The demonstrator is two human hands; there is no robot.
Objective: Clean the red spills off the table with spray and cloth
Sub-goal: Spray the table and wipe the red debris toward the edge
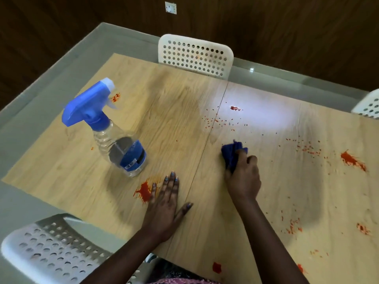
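My right hand grips a bunched dark blue cloth and presses it on the wooden table just right of the centre seam. My left hand lies flat on the table with fingers spread, beside a red splat. A clear spray bottle with a blue trigger head stands at the left, apart from both hands. More red spills: a small one ahead of the cloth, a large one at the right, one behind the bottle, one at the near edge.
A white perforated chair stands at the far side, another chair at the right edge, and a grey perforated chair at the near left. Fine red specks scatter over the right half of the table. A bright glare patch lies right of centre.
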